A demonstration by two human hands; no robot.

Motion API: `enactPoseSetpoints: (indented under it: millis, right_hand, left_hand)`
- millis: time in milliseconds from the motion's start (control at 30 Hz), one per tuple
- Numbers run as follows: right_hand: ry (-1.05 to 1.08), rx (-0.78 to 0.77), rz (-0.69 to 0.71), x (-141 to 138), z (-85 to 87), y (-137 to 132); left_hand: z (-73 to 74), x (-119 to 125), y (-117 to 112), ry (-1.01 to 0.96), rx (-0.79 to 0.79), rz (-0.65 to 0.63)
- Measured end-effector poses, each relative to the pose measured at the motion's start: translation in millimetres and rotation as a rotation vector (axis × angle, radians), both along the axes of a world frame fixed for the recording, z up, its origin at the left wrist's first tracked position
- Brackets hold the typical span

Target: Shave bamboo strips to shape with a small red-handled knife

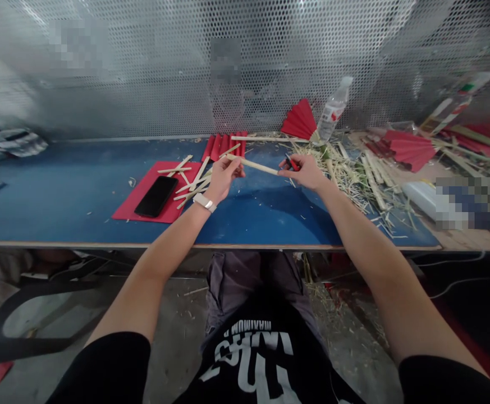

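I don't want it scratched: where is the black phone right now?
Head view: the black phone lies on the red sheet on the blue table, left of the left hand that grips a bamboo stick; loose sticks lie beside it.

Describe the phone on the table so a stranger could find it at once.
Start at the long blue table. On its left-centre lies a red sheet, just left of the left hand. The phone rests on that sheet: a flat black slab, unlike the pale sticks scattered beside it.
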State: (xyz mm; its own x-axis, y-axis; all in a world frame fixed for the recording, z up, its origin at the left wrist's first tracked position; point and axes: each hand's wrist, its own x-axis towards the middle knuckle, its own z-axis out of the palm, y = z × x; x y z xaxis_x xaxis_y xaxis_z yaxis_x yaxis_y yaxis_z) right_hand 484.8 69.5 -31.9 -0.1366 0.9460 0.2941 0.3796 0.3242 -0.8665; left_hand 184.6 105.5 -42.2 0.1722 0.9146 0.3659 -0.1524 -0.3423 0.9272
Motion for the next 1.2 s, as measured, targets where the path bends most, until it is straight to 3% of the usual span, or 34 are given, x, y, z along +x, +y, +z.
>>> enactPoseSetpoints:
  millis: [133,300,467,633,833,1033,1200]
  right_hand:
    - [0.081,0.111,-0.182,2,-3.7,9]
    - [0.058,0.222,-0.303,1,-2.7,15]
    - [0.169,0.119,-0.282,-7,-5.5,16]
    - [0.370,0.010,-0.284,-16,-12.2,19]
    - [0.378,0.037,-0.312,-18,-18.7,20]
    - [0.363,0.135,-0.359,-18,-21.0,18]
    - [0.328,0.213,-0.327,-19,-16.5,15]
  left_hand:
    - [0.9,-3,-5,0.130,0.098,0.032]
    - [5.5,-6,-14,0.298,0.320,0.073]
    - [10.5,-8,-20,0.316,0.473,0.069]
    - [13.3,-11,-22,0.472,0.599,0.071]
    - [10.6,-12,-22,0.599,0.485,0.093]
    - [5.0,-7,-20,0.505,0.197,-0.041]
    - [6.8,-3,-23,0.674,0.281,-0.125]
